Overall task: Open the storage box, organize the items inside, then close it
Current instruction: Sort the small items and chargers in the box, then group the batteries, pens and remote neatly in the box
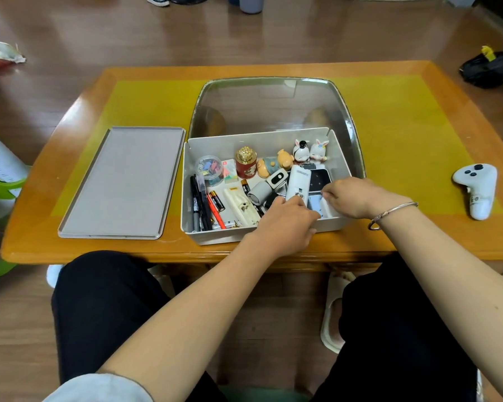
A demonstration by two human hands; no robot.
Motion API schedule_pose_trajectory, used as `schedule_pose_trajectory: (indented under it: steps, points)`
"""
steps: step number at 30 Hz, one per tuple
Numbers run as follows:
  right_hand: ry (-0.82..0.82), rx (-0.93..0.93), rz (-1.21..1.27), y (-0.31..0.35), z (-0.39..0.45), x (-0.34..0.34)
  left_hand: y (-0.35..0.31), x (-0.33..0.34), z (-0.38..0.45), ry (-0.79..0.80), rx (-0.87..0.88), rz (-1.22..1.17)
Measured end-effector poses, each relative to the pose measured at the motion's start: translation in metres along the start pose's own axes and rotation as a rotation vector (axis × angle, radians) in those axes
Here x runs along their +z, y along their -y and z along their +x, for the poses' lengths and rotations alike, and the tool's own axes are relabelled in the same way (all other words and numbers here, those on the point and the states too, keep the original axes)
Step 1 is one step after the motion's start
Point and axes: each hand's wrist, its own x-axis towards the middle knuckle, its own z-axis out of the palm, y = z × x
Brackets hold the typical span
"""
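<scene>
The white storage box (215, 238) stands open in the middle of the table, and its grey lid (119, 181) lies flat to its left. Inside are pens (198, 205), batteries (217, 200), a tub of clips (208, 167), a red jar (246, 166), small figurines (301, 151) and a white plug strip (241, 209). My left hand (285, 224) reaches over the front wall and holds the lower end of a white device (299, 181). My right hand (353, 198) is in the near right corner, its fingertips pinching a white packet (330, 212).
A clear curved cover (273, 105) lies behind the box. A white game controller (476, 188) rests at the table's right side. A black bag (490, 69) sits on the floor at the far right. My knees are under the table's near edge.
</scene>
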Motion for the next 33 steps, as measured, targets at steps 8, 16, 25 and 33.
schedule_pose_trajectory:
  steps: [8,16,25,33]
  points:
    - [-0.276,0.010,-0.051,0.010,-0.004,0.000,0.011,-0.012,-0.023,-0.138,-0.148,-0.065]
    - [-0.345,-0.100,0.145,0.041,0.004,-0.005,0.072,-0.035,-0.065,-0.377,-0.625,-0.018]
    - [-0.389,-0.258,0.309,0.105,0.016,-0.011,0.124,-0.029,-0.094,-0.374,-0.838,-0.211]
    - [-0.244,-0.082,0.147,0.154,0.033,-0.008,0.123,-0.018,-0.098,-0.463,-0.864,-0.220]
